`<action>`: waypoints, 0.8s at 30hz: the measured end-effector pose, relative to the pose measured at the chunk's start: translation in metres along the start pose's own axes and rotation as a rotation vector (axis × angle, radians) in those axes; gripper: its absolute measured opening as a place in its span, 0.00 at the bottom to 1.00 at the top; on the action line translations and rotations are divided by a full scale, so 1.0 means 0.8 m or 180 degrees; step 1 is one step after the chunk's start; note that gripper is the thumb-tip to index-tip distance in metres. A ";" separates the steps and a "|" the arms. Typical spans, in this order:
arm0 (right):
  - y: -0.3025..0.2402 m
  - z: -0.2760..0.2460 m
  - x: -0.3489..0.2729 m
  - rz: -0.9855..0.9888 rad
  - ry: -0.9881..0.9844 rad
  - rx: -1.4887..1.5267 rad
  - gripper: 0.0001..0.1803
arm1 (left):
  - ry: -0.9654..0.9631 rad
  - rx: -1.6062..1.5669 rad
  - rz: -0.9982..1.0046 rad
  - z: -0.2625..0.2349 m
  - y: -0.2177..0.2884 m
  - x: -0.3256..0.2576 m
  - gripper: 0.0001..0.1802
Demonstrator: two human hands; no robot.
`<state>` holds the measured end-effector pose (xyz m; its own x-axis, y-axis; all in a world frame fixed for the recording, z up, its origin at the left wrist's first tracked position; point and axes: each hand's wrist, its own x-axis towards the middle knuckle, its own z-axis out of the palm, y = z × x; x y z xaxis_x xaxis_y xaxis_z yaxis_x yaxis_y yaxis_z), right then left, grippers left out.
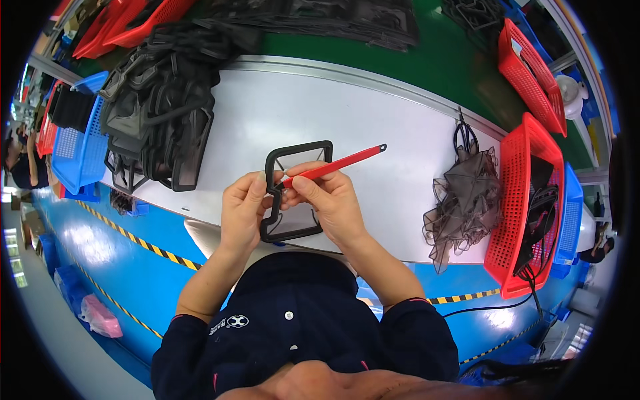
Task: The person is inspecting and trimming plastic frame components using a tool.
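Note:
Above the near edge of the white table, my left hand [244, 205] is closed on the left side of a black rectangular frame [298, 148] with rounded corners. The frame is tilted, and thin struts show inside its opening. My right hand [331, 203] grips a slim red utility knife [350, 159], its dark holed end pointing up to the right. The knife's other end meets the frame's left side near my left thumb; my fingers partly hide that contact. Right-hand fingertips also come up close to the frame.
A pile of black frames [160, 120] covers the table's left side. Crumpled dark translucent pieces [467, 193] lie at the right, beside a red basket [510, 220] holding black parts. A metal rail [320, 69] borders the far edge, with stacked dark sheets [347, 20] beyond.

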<state>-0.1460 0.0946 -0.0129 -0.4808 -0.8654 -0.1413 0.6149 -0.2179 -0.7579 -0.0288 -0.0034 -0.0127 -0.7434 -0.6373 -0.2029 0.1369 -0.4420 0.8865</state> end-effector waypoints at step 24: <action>0.016 -0.004 -0.005 0.0600 -0.0514 0.0249 0.11 | -0.0087 -0.0253 -0.0210 -0.012 -0.008 -0.006 0.14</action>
<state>-0.1380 0.0970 -0.0242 -0.2509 -0.9535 -0.1671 0.7338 -0.0747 -0.6753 -0.0195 -0.0038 -0.0212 -0.7699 -0.5883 -0.2474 0.1379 -0.5319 0.8355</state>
